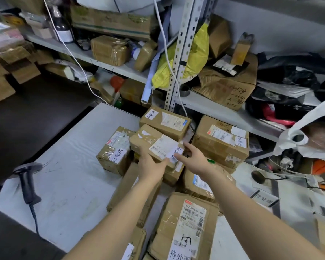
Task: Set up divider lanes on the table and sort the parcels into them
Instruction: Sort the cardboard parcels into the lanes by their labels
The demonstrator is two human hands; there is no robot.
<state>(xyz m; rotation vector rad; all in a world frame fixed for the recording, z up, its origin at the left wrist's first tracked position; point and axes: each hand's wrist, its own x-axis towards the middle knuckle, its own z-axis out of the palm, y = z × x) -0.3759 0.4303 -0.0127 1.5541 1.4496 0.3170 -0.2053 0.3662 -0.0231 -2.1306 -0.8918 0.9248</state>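
Where boxes crowd (stacked): parcel (156, 145).

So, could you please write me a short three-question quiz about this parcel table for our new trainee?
1. True or false: both hands are on the same parcel.
2. What lies on the left part of the table? A) a tape roll B) a handheld barcode scanner C) scissors
3. Fill in: the left hand grips the parcel's near edge, while the right hand touches its ____ corner.

Key: 1 true; 2 B; 3 right, by the white label.
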